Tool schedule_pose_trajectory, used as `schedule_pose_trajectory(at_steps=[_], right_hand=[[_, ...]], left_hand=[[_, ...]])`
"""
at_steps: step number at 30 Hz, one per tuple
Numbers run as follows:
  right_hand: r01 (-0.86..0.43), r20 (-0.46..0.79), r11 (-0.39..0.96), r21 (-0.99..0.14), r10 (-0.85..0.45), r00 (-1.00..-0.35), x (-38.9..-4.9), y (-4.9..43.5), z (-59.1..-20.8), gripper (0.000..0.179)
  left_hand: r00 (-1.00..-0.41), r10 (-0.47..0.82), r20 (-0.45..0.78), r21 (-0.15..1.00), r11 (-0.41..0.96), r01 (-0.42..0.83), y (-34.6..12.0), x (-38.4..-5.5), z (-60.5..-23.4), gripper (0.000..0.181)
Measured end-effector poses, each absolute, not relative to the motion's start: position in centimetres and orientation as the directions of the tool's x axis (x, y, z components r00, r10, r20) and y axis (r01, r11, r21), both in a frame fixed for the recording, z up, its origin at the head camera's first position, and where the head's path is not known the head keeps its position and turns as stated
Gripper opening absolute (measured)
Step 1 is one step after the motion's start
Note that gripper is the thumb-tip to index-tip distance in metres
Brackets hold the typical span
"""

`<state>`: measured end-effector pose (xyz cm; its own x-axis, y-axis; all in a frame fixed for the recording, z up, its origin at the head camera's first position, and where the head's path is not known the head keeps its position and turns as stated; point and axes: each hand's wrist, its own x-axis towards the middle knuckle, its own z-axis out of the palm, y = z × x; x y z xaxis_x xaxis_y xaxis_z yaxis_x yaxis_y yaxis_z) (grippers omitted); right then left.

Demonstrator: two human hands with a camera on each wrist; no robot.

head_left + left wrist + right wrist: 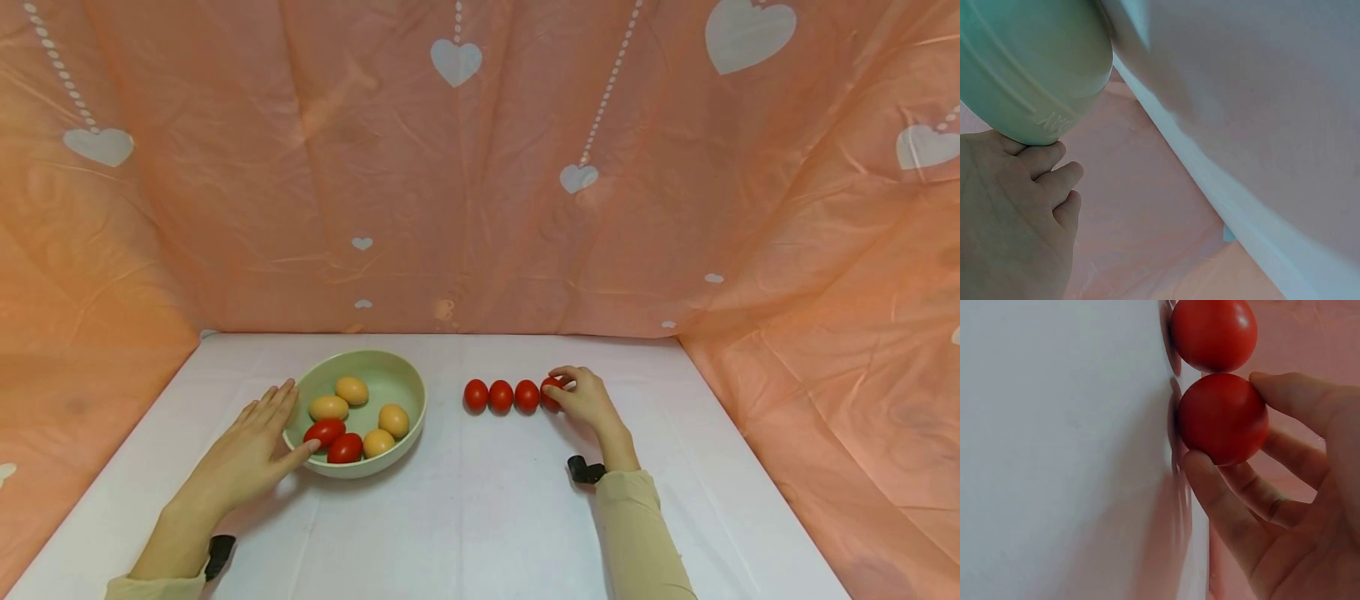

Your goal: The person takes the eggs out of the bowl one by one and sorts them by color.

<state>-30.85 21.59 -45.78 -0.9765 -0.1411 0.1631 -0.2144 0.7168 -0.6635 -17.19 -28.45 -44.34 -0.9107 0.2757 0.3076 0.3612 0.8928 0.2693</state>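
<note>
My right hand [592,407] pinches a red egg [1224,419] at the right end of a row, between thumb and fingers. That egg touches or nearly touches its neighbouring red egg [1213,334] in the right wrist view. The other red eggs [501,397] of the row lie side by side to the left. My left hand [243,457] rests against the left side of a light green bowl [352,472], fingers straight, thumb at the near rim. In the bowl lie two red eggs [345,448] and several tan eggs [393,421].
A white cloth [450,533] covers the table. Orange curtains [480,208] with white hearts stand behind it and on both sides. A black wrist camera [585,471] sits at the right wrist, another [219,557] at the left.
</note>
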Motion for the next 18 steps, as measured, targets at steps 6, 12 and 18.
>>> schedule_pose_trajectory(at_steps=[6, 12, 18], right_hand=[[-0.208, 0.156, 0.714, -0.669, -0.139, -0.978, -30.96, 21.61, -45.83, 0.034], [-0.192, 0.133, 0.678, -0.71, -0.139, -0.981, -30.95, 21.55, -45.91, 0.034], [-0.204, 0.146, 0.695, -0.689, -0.142, -0.979, -30.94, 21.54, -45.9, 0.035]], left_hand=[[-0.911, 0.278, 0.303, 0.268, 0.893, 0.362, -28.46, -17.27, -44.34, 0.09], [-0.915, 0.272, 0.298, 0.268, 0.896, 0.354, -28.42, -17.22, -44.3, 0.09], [-0.915, 0.27, 0.299, 0.27, 0.896, 0.353, -28.41, -17.18, -44.37, 0.091]])
